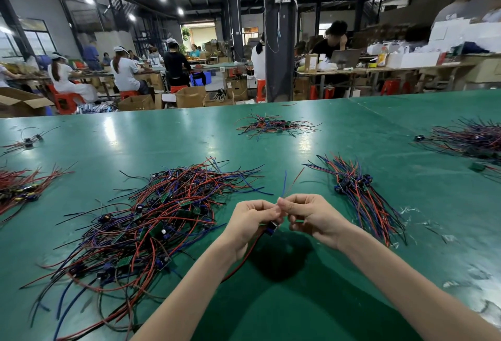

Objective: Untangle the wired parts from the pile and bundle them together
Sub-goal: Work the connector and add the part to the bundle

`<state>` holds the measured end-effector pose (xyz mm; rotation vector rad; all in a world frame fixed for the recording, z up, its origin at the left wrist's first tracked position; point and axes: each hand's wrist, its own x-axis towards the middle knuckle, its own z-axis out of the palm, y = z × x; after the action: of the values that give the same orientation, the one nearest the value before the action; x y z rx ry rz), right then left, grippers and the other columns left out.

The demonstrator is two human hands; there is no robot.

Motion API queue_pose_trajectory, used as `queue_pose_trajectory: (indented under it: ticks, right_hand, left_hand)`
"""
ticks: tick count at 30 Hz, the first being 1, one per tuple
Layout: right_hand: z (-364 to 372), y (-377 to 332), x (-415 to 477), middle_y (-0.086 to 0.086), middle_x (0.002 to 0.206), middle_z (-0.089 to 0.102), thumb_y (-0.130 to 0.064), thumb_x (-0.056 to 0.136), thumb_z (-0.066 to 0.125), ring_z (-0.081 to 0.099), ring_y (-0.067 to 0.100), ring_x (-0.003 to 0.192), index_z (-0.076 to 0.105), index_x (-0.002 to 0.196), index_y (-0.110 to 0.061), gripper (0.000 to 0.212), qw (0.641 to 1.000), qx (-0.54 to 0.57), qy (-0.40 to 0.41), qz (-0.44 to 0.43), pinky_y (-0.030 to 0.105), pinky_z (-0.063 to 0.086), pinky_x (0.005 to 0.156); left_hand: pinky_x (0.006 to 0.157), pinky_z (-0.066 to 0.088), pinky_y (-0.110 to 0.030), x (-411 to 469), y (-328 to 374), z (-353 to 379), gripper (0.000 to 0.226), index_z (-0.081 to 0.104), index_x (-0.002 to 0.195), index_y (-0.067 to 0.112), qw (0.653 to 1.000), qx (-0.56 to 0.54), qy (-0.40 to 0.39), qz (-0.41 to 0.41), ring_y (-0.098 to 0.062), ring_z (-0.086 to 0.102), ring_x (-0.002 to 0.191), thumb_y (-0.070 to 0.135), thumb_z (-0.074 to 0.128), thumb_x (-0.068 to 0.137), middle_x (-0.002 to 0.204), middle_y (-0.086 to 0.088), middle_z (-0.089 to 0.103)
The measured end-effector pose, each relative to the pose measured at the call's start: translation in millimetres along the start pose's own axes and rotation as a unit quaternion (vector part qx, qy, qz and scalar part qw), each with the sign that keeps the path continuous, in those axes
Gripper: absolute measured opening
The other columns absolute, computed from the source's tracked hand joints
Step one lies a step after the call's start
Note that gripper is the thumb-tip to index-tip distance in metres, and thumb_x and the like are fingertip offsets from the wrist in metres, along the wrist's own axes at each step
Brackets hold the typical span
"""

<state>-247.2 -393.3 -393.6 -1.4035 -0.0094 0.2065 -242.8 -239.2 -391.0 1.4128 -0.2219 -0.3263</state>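
Note:
A big tangled pile of wired parts (151, 221), red, blue and black leads with small green boards and dark coils, lies on the green table to my left. My left hand (252, 221) grips one wired part (271, 228), a small dark coil with a red lead trailing down under the wrist. My right hand (311, 216) pinches that part's thin blue and red wires (291, 180), which stick up past my fingertips. The two hands meet fingertip to fingertip above the table. A sorted bundle of wired parts (360, 197) lies to the right of my right hand.
More wire heaps lie on the green table (352, 300): one at the far middle (273, 126), one at the far right (471, 140), two at the left edge (19, 191). Clear plastic scraps (417, 216) lie to the right. Workers sit at benches beyond the table.

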Motion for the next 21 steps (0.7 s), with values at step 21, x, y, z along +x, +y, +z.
queue_pose_trajectory:
  ticks: [21]
  right_hand:
    - [-14, 10, 23, -0.008, 0.047, 0.056, -0.014, 0.069, 0.083, 0.041, -0.002, 0.041, 0.068, 0.060, -0.009, 0.019, 0.945, -0.190, 0.199, -0.174, 0.012, 0.035, 0.047]
  left_hand:
    - [0.045, 0.040, -0.017, 0, -3, 9, 0.026, 0.064, 0.059, 0.007, 0.998, 0.040, 0.012, -0.044, -0.008, 0.049, 0.041, 0.004, 0.065, 0.085, 0.055, -0.006, 0.062]
